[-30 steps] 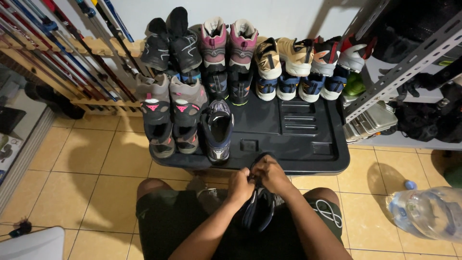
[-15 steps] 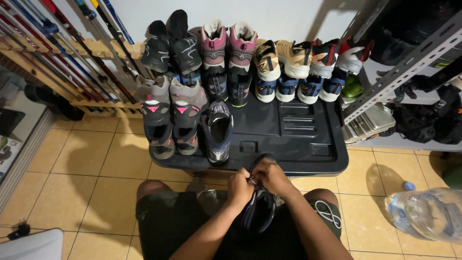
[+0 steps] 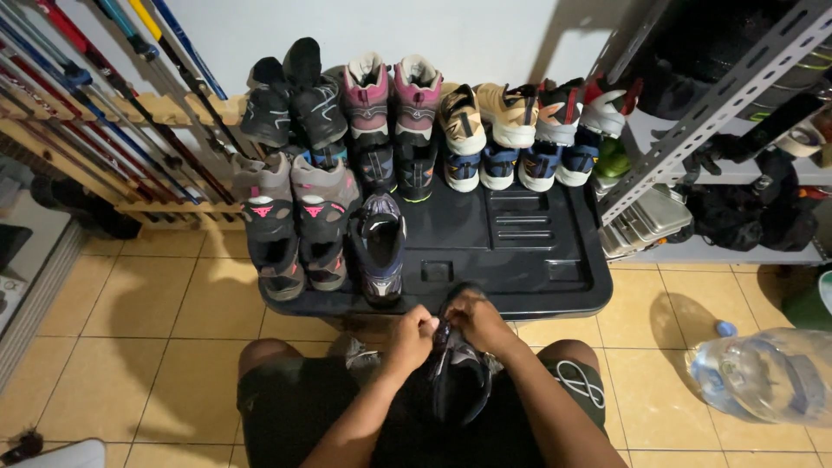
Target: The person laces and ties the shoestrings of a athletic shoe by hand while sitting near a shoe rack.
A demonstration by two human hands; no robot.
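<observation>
Shoes (image 3: 381, 247) fill black tray (image 3: 537, 260); hands (image 3: 446, 325) grip one.

The black tray (image 3: 529, 251) has bare room on its right front half, reachable straight ahead from the dark shoe (image 3: 458, 381) on the lap. The tray's back edge is walled by rows of shoes (image 3: 485, 130); its left front is blocked by the navy sneaker (image 3: 379, 247) and grey boots (image 3: 295, 221). A metal shelf post (image 3: 693, 130) hems the tray's right side.

Both hands, left hand (image 3: 411, 334) & right hand (image 3: 475, 317), grip dark shoe (image 3: 459, 381) on lap, by black tray (image 3: 529, 251).
</observation>
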